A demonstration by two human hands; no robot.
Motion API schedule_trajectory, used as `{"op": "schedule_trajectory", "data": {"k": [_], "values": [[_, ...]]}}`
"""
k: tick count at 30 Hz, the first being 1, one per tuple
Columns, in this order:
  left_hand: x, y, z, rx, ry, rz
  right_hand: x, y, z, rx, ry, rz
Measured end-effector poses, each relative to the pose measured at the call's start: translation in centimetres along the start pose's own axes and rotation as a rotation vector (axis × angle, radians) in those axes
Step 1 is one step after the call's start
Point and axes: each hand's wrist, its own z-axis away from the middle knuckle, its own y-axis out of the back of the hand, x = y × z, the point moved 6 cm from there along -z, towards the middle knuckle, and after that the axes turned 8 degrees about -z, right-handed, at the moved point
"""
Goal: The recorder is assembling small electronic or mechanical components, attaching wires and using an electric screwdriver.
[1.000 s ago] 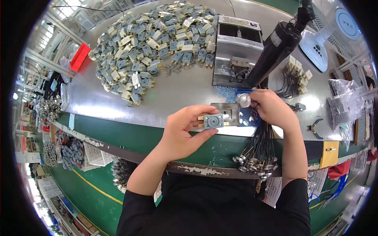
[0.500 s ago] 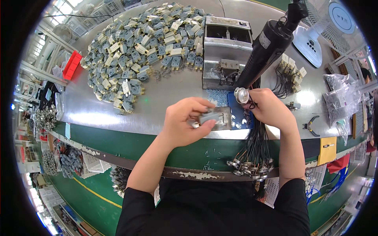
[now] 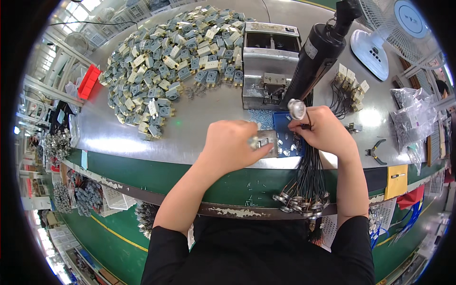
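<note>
My left hand [image 3: 231,142], blurred, is closed over a small grey block, mostly hidden by the fingers. A sliver of a pale metallic part [image 3: 254,143] shows at its thumb side. The hand is right beside a small metal plate fixture [image 3: 269,137] with a slot. My right hand [image 3: 325,130] is closed, pinching above a blue tray [image 3: 281,121] of small metal pieces. A round silver metal part [image 3: 298,109] with a black wire stands up from its fingers. Beneath this hand hangs a bundle of black wires [image 3: 311,166] ending in round metal parts [image 3: 304,204].
A large pile of grey-and-cream blocks [image 3: 175,57] covers the back left. A metal machine [image 3: 268,61] and a black cylindrical tool [image 3: 316,52] stand behind my hands. To the right are wired cream blocks [image 3: 351,85], a fan [image 3: 373,54], pliers [image 3: 376,152] and plastic bags [image 3: 415,118].
My left hand has turned palm-down, covering the grey block that showed between its fingers before. The round metal part in my right hand has tipped and shifted slightly up and right.
</note>
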Motion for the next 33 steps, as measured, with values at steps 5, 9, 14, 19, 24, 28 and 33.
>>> {"op": "schedule_trajectory", "data": {"k": [5,9,14,19,24,28,33], "values": [[1.4,-1.8,-1.2,-0.215,0.022,-0.180,-0.1,0.4,0.4,0.033,-0.004,0.005],[0.8,0.1,-0.4,0.043,-0.007,0.061,-0.6,1.1,0.6,0.066,-0.002,0.018],[-2.1,-2.0,1.8,-0.062,0.056,0.449,-0.9,1.3,0.5,0.054,-0.019,-0.092],[-3.0,-2.8,2.5,-0.027,0.104,0.583,-1.5,1.0,0.4,0.067,0.021,-0.088],[-2.4,-2.0,2.8,0.126,-0.111,0.367,-1.3,0.6,0.7,0.100,-0.057,-0.197],[-2.1,-2.4,2.9,0.156,-0.111,0.430,-2.0,1.0,0.5,0.075,-0.006,-0.218],[-3.0,-3.5,3.0,0.071,0.071,0.646,-2.0,0.7,0.3,0.045,0.005,-0.212]]}}
